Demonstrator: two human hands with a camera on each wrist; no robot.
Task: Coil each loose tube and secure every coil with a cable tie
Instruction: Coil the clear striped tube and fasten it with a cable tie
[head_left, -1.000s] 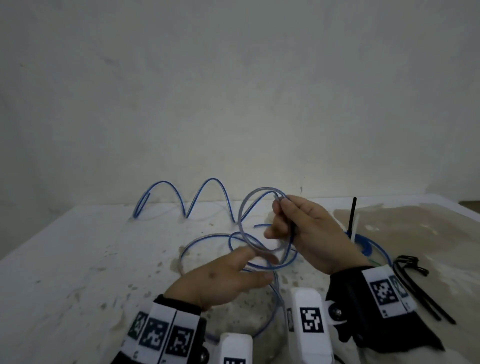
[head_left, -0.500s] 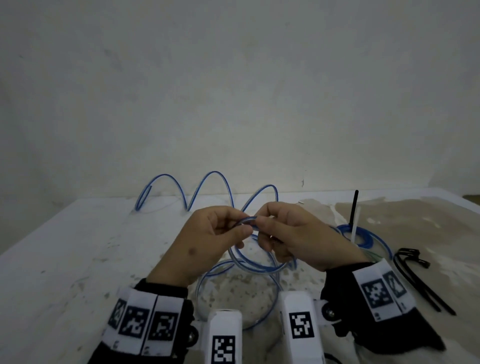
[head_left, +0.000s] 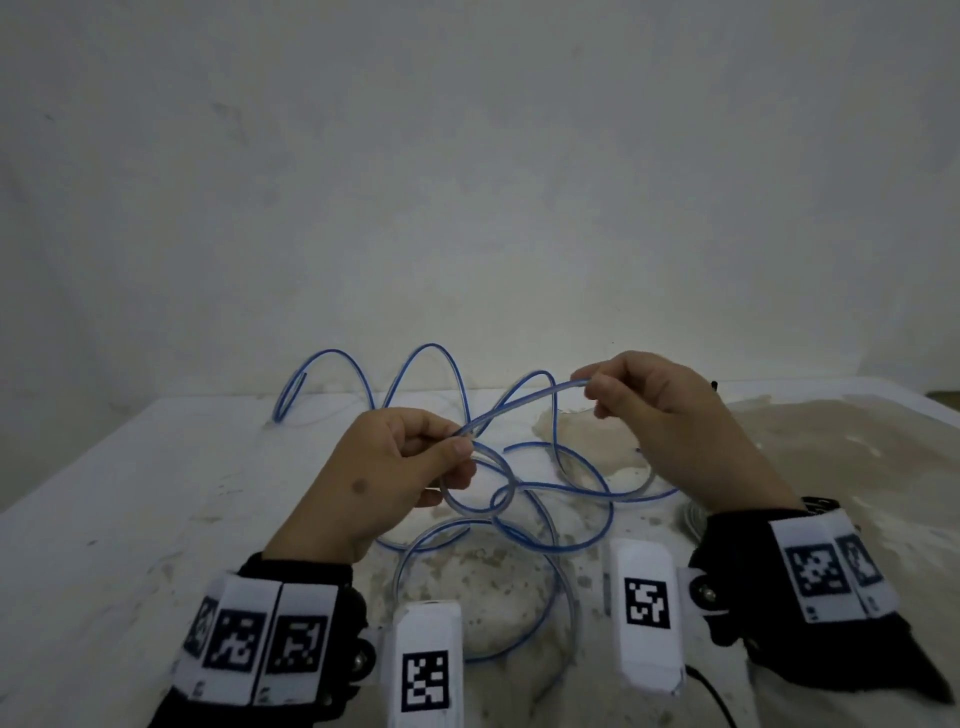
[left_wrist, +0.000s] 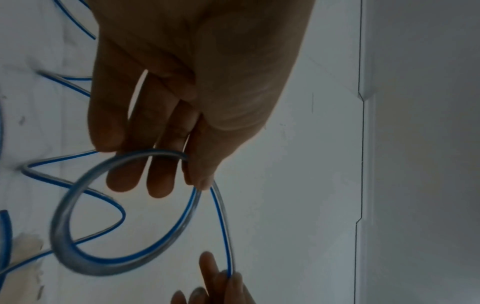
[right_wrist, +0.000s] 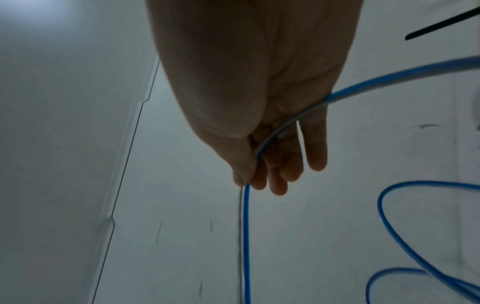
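Stained white table (head_left: 130, 493), plain wall (head_left: 467, 182), tube (head_left: 519, 410) btwn hands

Stained white table (head_left: 130, 519) under blue-striped tube loops (head_left: 582, 540)

both hands raised, left hand (head_left: 395, 462) low, right hand (head_left: 654, 400) higher, fingertips of each pinched together
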